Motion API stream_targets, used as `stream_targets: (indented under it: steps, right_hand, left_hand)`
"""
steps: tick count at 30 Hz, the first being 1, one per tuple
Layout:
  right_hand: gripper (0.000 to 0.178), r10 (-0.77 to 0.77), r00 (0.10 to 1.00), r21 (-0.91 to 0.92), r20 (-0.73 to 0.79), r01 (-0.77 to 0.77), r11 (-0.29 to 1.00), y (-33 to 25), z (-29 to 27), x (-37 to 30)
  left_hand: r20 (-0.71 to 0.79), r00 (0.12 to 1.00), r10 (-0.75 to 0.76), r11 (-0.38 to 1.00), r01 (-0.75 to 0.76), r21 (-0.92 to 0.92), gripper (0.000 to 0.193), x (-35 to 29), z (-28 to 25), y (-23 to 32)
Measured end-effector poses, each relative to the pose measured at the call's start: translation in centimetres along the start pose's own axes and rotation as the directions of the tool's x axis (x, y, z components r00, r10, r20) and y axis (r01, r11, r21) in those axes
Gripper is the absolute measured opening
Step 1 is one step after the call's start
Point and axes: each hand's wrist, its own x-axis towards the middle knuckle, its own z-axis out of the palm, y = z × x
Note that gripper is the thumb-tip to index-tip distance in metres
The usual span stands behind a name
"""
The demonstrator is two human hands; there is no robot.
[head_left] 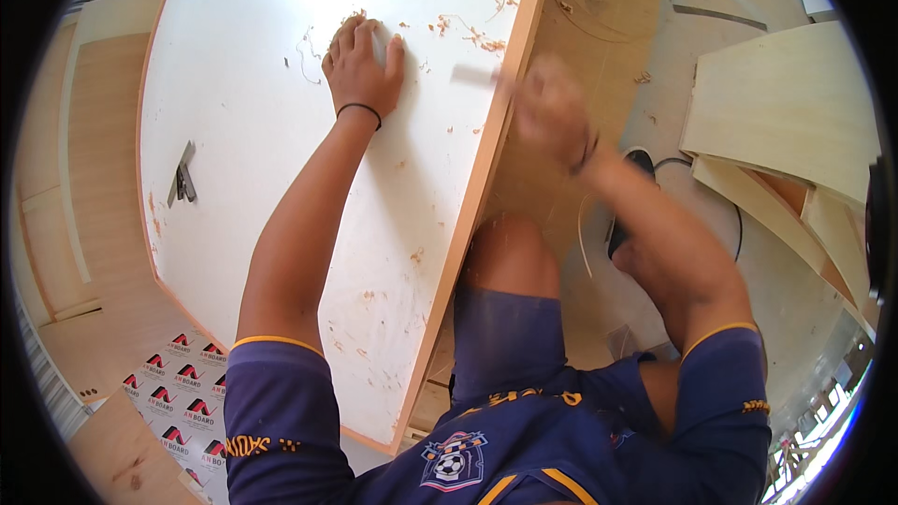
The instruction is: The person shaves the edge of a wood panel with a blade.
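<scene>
My left hand (pixel 365 70) rests palm down on a large white board (pixel 281 187), its fingers lying on the surface, holding nothing. At the board's right edge, my right hand (pixel 552 108) is smeared by motion. Its fingers are closed round a flat grey strip (pixel 473 76), which reaches leftward over the wooden edge band (pixel 486 154). The strip is too blurred to tell its kind. Thin brown shavings (pixel 482 40) are scattered beyond the hands. Toward the board's left side lies a small grey metal tool (pixel 182 178) with a flat blade-like part.
My knee (pixel 510 252) is close to the board's right edge. Pale wooden panels (pixel 786 112) stand at the right, near a dark shoe (pixel 631 196) and a black cable (pixel 739 224). Printed sheeting (pixel 178 402) and plywood (pixel 122 449) lie at the lower left.
</scene>
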Motion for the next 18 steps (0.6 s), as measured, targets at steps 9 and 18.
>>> stream_targets:
  steps: [9,18]
  right_hand:
    - [0.012,0.012,0.933,0.213,0.36,-0.095,0.972,-17.3,-3.0,-8.5]
    - [0.026,0.178,0.981,-0.163,0.081,-0.163,0.973,-2.3,-0.8,-0.8]
  left_hand:
    - [0.024,0.999,-0.026,0.999,0.026,-0.032,0.05,0.3,0.6,0.1]
    - [-0.01,1.0,0.016,0.999,-0.016,-0.027,0.051,0.5,2.0,0.0]
